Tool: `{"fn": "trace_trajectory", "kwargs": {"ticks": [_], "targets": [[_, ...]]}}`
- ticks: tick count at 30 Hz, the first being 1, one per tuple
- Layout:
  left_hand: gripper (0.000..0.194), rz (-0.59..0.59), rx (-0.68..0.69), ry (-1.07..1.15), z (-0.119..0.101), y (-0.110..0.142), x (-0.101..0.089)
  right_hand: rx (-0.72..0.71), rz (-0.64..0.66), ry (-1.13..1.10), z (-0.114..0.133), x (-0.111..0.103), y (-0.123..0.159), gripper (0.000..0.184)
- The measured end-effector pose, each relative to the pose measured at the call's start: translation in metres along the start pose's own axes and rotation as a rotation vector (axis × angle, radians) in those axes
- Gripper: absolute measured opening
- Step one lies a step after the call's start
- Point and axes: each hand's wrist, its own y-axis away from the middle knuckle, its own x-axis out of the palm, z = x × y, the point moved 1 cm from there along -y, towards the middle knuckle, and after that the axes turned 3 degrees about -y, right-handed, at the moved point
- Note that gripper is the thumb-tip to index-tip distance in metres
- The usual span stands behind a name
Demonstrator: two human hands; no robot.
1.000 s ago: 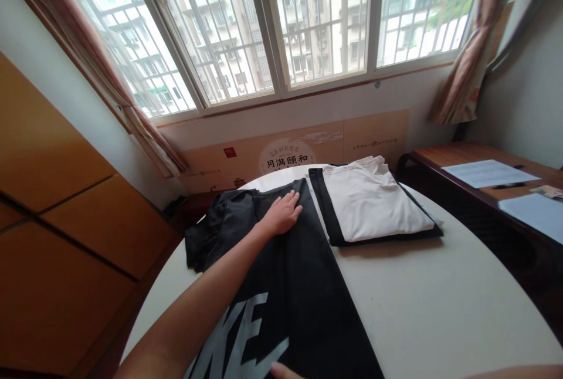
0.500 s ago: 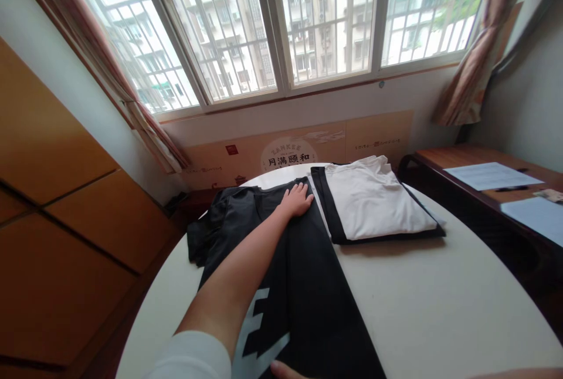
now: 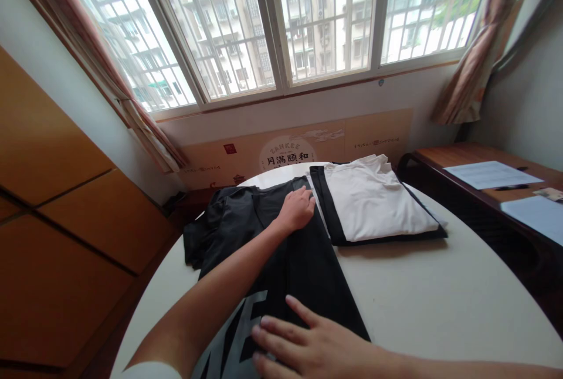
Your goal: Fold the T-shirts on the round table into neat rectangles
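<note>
A black T-shirt [image 3: 299,267] lies lengthwise on a round cream table [image 3: 422,303], with large white printed letters [image 3: 240,332] near its lower end. My left hand [image 3: 297,210] rests flat on the shirt's upper part, close to its right edge, holding nothing. My right hand [image 3: 312,349] lies on the lower part with fingers spread, its fingertips beside the lettering. At the shirt's far left, a bunched black sleeve or fold [image 3: 220,226] sits on the table. A folded white garment with black edging [image 3: 373,200] lies to the right, touching neither hand.
A dark wooden desk [image 3: 461,159] at right carries papers [image 3: 490,175] and a pen [image 3: 510,187]. Orange wood panels [image 3: 57,250] fill the left side. A printed cardboard panel [image 3: 290,156] stands behind the table, below a barred window [image 3: 272,21].
My right hand has slid in from the lower edge onto the shirt, now fully in view. My left hand has shifted slightly right, and the view has tilted a little.
</note>
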Motion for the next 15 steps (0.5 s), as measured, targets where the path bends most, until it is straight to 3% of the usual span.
{"fn": "trace_trajectory", "kwargs": {"ticks": [3, 5, 8, 15], "targets": [[0.062, 0.132, 0.073, 0.035, 0.002, 0.046, -0.005, 0.085, 0.046, 0.022, -0.008, 0.006, 0.001, 0.051], [0.066, 0.212, 0.077, 0.055, 0.007, 0.075, -0.004, 0.068, 0.053, 0.031, -0.007, 0.014, 0.001, 0.05], [0.07, 0.213, 0.078, 0.081, 0.009, 0.106, -0.001, 0.0, 0.044, 0.057, -0.001, 0.026, 0.0, 0.045], [0.075, 0.156, 0.091, 0.149, 0.003, 0.128, -0.003, -0.083, 0.084, -0.088, 0.021, 0.037, -0.008, 0.049]]}}
